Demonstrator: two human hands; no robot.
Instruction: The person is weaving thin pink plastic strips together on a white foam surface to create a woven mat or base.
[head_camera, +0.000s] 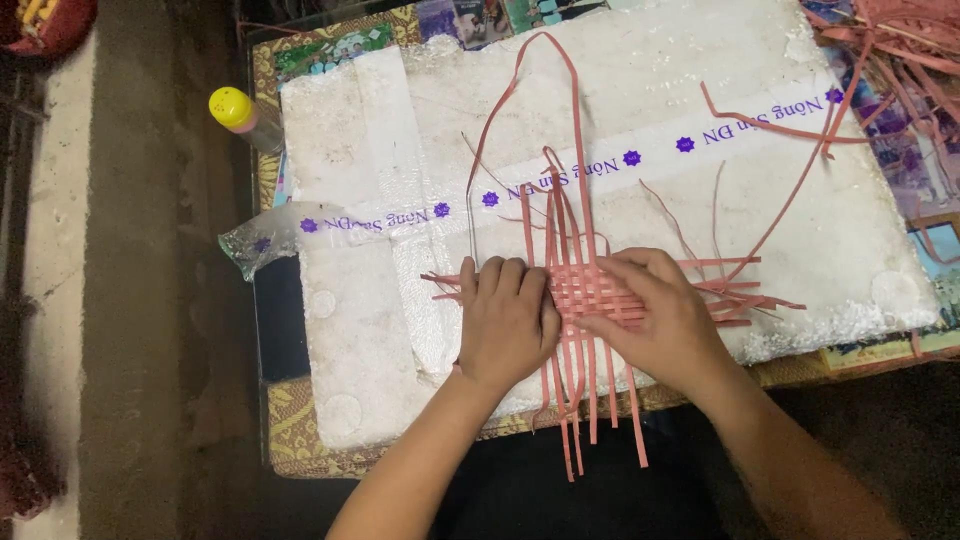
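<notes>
1. Woven patch (590, 290) of pink strips lies flat near the front edge of a white foam board (700, 90), between the two hands.
2. Left hand (507, 318) rests palm down on the left edge of the weave, fingers curled loosely and pressing the strips; it grips nothing that can be seen.
3. Right hand (660, 318) lies flat over the right half of the weave, fingers spread toward the middle, pressing rather than clasping.
4. Loose strip ends (590, 420) hang past the board's front edge toward the person; others stick out sideways to the right, and one long strip loops (545, 60) up across the board. The exact number of strips cannot be told, since they overlap and the hands cover some.
5. One band of clear tape (640, 155) with purple print and star marks crosses the board at a slant, its crumpled end hanging off the left side.
6. One bottle with a yellow cap (240, 115) lies just beside the board's upper left corner.
7. One tangled heap of spare pink strips (900, 40) sits at the far right corner, well apart from the hands.
8. Beneath the board, the worktop (300, 440) shows a patterned yellow-brown cover along its edges.
</notes>
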